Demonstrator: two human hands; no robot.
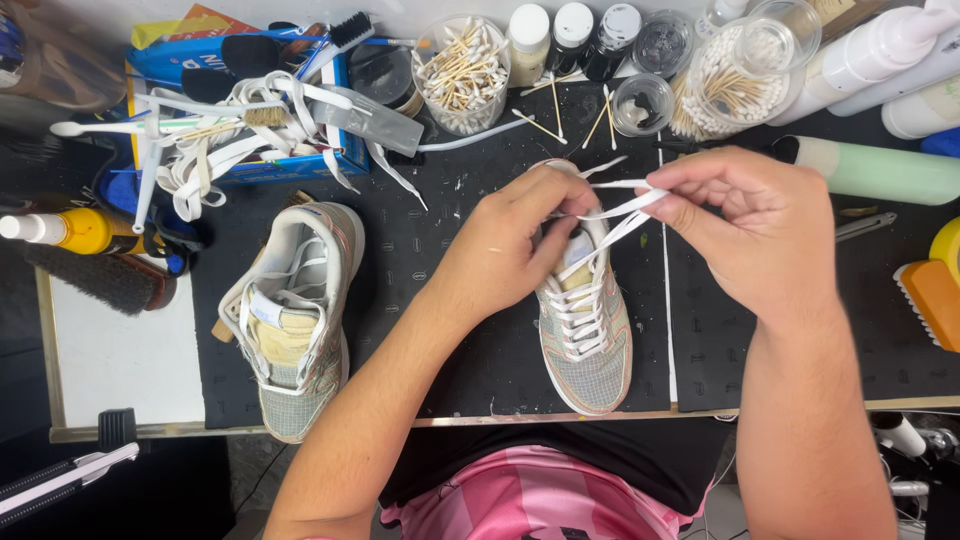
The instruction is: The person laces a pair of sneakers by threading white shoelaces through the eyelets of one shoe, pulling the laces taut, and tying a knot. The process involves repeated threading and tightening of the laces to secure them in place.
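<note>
A pale mesh sneaker (pixel 585 340) with white laces lies on the black mat, its toe pointing toward me. My left hand (pixel 515 240) rests over its collar and pinches one end of the flat white lace (pixel 625 208). My right hand (pixel 745 225) pinches the other lace end just to the right, pulled up and away from the shoe. The lace runs taut between both hands and the top eyelets. A second matching sneaker (pixel 295 320) lies on its own at the left, loosely laced.
A blue box (pixel 340 150) heaped with loose white laces sits at the back left. Tubs of cotton swabs (pixel 462 75), small bottles and white spray bottles (pixel 870 50) line the back. A brush (pixel 100 275), yellow bottle (pixel 80 230) and orange brush (pixel 935 300) flank the mat (pixel 440 300).
</note>
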